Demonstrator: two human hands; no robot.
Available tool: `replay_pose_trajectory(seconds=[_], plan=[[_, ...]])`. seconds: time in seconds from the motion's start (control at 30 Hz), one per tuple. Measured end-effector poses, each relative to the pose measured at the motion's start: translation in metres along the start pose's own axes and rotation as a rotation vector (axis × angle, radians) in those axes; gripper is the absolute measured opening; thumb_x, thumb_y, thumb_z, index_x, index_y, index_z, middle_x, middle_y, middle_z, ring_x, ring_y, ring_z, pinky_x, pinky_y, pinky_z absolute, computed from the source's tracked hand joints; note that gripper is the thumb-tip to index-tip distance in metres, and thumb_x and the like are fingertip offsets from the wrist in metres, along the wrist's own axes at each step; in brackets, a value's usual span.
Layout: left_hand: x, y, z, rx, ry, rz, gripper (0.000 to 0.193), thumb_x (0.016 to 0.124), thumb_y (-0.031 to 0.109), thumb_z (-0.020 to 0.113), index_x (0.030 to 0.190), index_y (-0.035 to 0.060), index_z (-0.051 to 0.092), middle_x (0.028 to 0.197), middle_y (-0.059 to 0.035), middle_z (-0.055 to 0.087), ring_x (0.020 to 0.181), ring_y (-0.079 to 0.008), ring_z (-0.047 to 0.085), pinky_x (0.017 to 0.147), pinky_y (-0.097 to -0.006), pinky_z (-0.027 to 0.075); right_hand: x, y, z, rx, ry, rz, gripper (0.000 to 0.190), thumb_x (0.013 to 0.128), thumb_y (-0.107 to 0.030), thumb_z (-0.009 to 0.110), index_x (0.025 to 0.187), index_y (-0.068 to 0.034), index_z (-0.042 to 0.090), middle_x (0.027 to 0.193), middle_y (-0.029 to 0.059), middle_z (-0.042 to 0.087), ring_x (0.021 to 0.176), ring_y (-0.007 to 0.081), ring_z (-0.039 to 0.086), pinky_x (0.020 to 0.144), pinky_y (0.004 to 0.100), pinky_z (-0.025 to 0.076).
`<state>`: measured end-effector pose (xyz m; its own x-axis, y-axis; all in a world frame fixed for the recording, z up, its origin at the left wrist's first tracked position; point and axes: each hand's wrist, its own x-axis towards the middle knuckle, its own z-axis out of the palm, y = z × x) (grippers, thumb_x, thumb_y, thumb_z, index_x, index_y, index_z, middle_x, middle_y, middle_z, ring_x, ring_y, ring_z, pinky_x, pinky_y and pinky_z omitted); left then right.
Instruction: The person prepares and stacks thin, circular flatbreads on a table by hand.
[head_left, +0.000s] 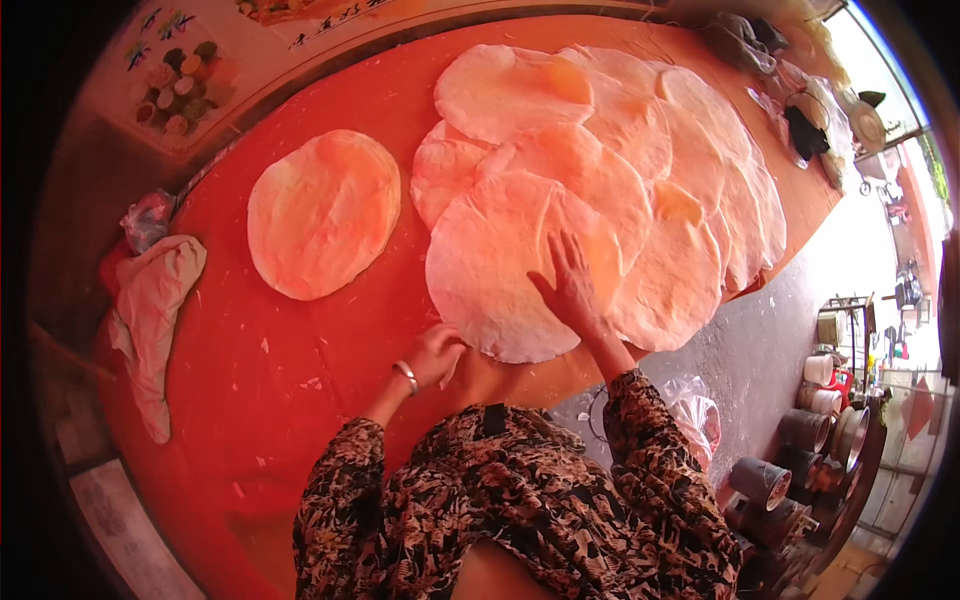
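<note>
A thin round sheet of dough or flatbread (487, 270) lies nearest me on the red table, over the edges of other sheets. My right hand (571, 289) rests flat on its right part, fingers spread and holding nothing. At its lower left rim is my left hand (435, 354), fingers curled, with a metal bangle (406, 377) on the wrist. Whether those fingers pinch the rim is hidden. Several overlapping round sheets (667, 277) spread behind and to the right. To the left sits a separate round stack of sheets (326, 214).
The red table (300, 360) bears white flecks. A folded pale cloth (157, 322) and a plastic bag (150, 219) lie at its left end. More bags (817, 112) crowd the far right corner. Pots and buckets (806, 442) stand on the floor at right.
</note>
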<state>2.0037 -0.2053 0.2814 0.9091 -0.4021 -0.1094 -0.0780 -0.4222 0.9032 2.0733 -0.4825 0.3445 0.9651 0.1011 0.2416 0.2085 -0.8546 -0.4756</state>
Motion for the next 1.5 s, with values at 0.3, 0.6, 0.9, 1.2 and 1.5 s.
replay_pose_trajectory(seconds=[0.3,0.6,0.9,1.2,1.5], plan=[[-0.052,-0.128,-0.185,-1.005,1.113,-0.700,0.056,0.079,0.028,0.063,0.124,0.0081,0.036,0.105,-0.0091,0.050,0.098,-0.0231,0.050,0.083,-0.0374,0.044,-0.024,-0.025,0.085,-0.293,-0.331,-0.010,0.075,0.078,-0.047,0.053,0.137,-0.013,0.022,0.143,0.0188,0.008,0.131,0.0421,0.001,0.102,0.0574,0.002],[-0.004,-0.165,-0.230,-1.233,1.179,-0.739,0.045,0.075,0.036,0.066,0.109,0.0115,0.051,0.107,-0.0037,0.052,0.104,-0.0170,0.045,0.085,-0.0328,0.041,-0.027,-0.024,0.087,-0.356,-0.319,-0.016,0.074,0.080,-0.049,0.049,0.138,-0.012,0.021,0.144,0.0191,0.004,0.131,0.0416,-0.001,0.102,0.0583,0.001],[-0.016,-0.216,-0.269,-1.302,0.806,-0.570,0.022,0.089,0.035,0.042,0.083,0.0166,0.053,0.045,0.0094,0.037,0.034,-0.0065,0.027,0.034,-0.0226,0.029,-0.018,-0.027,0.087,-0.229,-0.305,0.011,0.077,0.077,-0.054,0.050,0.137,-0.014,0.023,0.144,0.0166,0.007,0.132,0.0387,-0.002,0.103,0.0568,0.000],[0.014,-0.171,-0.251,-1.352,0.878,-0.672,0.045,0.083,0.032,0.052,0.122,0.0093,0.044,0.121,-0.0074,0.050,0.110,-0.0273,0.048,0.088,-0.0458,0.042,-0.027,-0.008,0.074,-0.179,-0.285,0.064,0.074,0.077,-0.053,0.050,0.136,-0.015,0.026,0.143,0.0156,0.011,0.132,0.0378,-0.001,0.102,0.0566,0.000],[-0.069,-0.151,-0.228,-1.200,0.930,-0.526,0.045,0.083,0.028,0.053,0.122,0.0063,0.043,0.120,-0.0098,0.050,0.108,-0.0279,0.049,0.082,-0.0436,0.046,-0.035,-0.010,0.075,-0.177,-0.222,0.032,0.071,0.078,-0.047,0.052,0.136,-0.015,0.026,0.143,0.0158,0.012,0.132,0.0378,0.004,0.102,0.0569,0.007]])
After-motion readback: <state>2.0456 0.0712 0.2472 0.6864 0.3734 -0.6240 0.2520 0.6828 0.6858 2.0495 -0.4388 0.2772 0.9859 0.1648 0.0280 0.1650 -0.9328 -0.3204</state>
